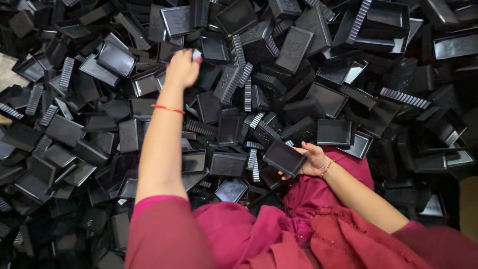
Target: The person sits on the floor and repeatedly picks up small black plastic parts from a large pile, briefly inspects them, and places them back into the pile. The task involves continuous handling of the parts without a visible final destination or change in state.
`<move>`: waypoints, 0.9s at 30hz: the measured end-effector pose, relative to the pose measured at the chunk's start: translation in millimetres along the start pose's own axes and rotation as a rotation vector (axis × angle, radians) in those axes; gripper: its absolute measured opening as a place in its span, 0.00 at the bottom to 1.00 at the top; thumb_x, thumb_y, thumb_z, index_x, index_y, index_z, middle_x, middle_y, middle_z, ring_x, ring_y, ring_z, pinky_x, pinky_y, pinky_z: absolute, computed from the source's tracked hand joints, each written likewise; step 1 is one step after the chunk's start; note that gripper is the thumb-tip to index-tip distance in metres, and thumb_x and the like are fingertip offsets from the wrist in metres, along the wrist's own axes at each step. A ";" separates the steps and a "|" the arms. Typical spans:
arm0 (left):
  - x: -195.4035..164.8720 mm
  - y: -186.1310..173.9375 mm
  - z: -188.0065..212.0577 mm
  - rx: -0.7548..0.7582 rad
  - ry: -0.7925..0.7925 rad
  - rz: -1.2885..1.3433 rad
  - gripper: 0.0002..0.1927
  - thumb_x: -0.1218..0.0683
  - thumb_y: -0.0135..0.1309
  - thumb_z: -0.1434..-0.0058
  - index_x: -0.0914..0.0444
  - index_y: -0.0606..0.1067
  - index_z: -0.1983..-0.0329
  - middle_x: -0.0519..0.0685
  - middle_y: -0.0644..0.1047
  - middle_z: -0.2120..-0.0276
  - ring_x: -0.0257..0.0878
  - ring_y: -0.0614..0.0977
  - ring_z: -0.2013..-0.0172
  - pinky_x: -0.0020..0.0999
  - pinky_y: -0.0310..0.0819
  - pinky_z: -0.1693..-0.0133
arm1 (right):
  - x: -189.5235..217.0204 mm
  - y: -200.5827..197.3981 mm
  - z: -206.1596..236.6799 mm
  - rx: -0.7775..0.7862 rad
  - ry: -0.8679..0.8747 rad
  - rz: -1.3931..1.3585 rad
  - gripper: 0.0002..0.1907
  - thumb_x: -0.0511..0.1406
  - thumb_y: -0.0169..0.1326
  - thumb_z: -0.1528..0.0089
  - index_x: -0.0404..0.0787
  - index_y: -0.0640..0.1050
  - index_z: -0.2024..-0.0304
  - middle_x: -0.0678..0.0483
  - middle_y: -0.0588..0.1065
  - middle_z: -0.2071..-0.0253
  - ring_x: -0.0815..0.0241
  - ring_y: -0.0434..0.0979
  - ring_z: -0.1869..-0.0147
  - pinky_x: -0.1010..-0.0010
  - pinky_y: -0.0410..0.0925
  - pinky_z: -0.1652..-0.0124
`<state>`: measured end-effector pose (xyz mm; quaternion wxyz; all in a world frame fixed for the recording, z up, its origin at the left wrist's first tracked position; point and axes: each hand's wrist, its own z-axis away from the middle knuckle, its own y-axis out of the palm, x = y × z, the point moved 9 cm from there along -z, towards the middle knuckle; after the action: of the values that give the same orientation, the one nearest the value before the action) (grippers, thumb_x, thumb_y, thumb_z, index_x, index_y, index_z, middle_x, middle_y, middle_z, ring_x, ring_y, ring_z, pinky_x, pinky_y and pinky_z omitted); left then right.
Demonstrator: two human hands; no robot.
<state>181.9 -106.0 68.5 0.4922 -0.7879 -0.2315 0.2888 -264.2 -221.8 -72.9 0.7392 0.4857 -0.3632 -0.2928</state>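
A: Magenta fabric (298,234) on your lap sits closest to the camera, spilling under both arms. Your right hand (314,160) grasps a black plastic tray (284,157), fingers under its edge, tray tilted just above the lap, probably so it clears the heap.

B: Left hand?

A: Your left hand (182,68) is stretched far out over the pile of black trays (323,94), fingers curled on something small and pale (196,54) at the fingertips. Can't tell what it is. Red thread bracelet (168,108) on that wrist.

B: Pile state?

A: Loose heap, trays at all angles, some ribbed side up, some open side up. Nothing stacked.
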 end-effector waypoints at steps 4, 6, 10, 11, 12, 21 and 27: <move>4.1 38.3 11.5 0.384 -0.227 0.401 0.32 0.43 0.57 0.35 0.65 0.67 0.34 0.67 0.75 0.44 0.61 0.76 0.41 0.47 0.69 0.41 | 0.4 0.1 0.9 -0.029 -0.013 -0.036 0.47 0.58 0.52 0.41 0.37 0.62 0.28 0.35 0.68 0.34 0.33 0.73 0.36 0.34 0.62 0.38; -8.9 33.9 16.4 0.456 -0.203 0.452 0.32 0.44 0.59 0.39 0.66 0.69 0.37 0.66 0.77 0.46 0.61 0.77 0.42 0.46 0.70 0.42 | 1.1 -2.6 1.5 -0.037 -0.023 -0.055 0.45 0.56 0.51 0.40 0.36 0.63 0.29 0.34 0.69 0.35 0.31 0.73 0.37 0.33 0.62 0.38; -12.3 28.3 28.9 0.612 -0.277 0.523 0.34 0.42 0.59 0.41 0.68 0.69 0.39 0.65 0.78 0.46 0.55 0.79 0.43 0.42 0.70 0.41 | 1.0 -16.7 0.8 -0.087 -0.032 -0.052 0.40 0.51 0.48 0.41 0.37 0.65 0.31 0.33 0.69 0.36 0.31 0.74 0.40 0.33 0.62 0.39; -14.0 29.2 32.3 0.616 -0.292 0.574 0.35 0.42 0.57 0.40 0.67 0.67 0.37 0.64 0.77 0.44 0.54 0.78 0.42 0.42 0.69 0.41 | 0.4 -20.1 0.5 -0.101 -0.034 -0.046 0.39 0.49 0.47 0.40 0.37 0.65 0.31 0.33 0.69 0.36 0.31 0.74 0.40 0.32 0.62 0.39; -15.6 31.0 34.9 0.619 -0.306 0.623 0.35 0.42 0.55 0.38 0.66 0.65 0.34 0.64 0.75 0.42 0.53 0.77 0.41 0.42 0.68 0.41 | -1.3 -22.7 -0.1 -0.119 -0.028 -0.026 0.37 0.49 0.47 0.39 0.35 0.66 0.32 0.33 0.69 0.36 0.30 0.75 0.39 0.32 0.62 0.39; -70.4 27.4 45.0 0.617 -0.524 1.321 0.35 0.43 0.52 0.40 0.53 0.63 0.28 0.51 0.73 0.39 0.44 0.76 0.45 0.43 0.71 0.51 | 25.0 55.4 10.7 -0.295 -0.264 0.197 0.30 0.45 0.46 0.33 0.42 0.66 0.31 0.47 0.71 0.35 0.47 0.74 0.37 0.44 0.67 0.41; -201.1 -36.3 58.8 0.781 -0.371 1.847 0.38 0.54 0.55 0.43 0.49 0.58 0.28 0.53 0.70 0.41 0.48 0.78 0.46 0.49 0.82 0.56 | 120.9 178.1 52.4 -0.562 -0.932 0.793 0.31 0.40 0.45 0.29 0.38 0.61 0.25 0.52 0.66 0.32 0.61 0.69 0.33 0.65 0.67 0.41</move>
<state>-7.3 -184.0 126.6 0.2560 -0.3857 0.5048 0.7286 -224.7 -279.8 137.3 0.6552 -0.0726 -0.7050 -0.2615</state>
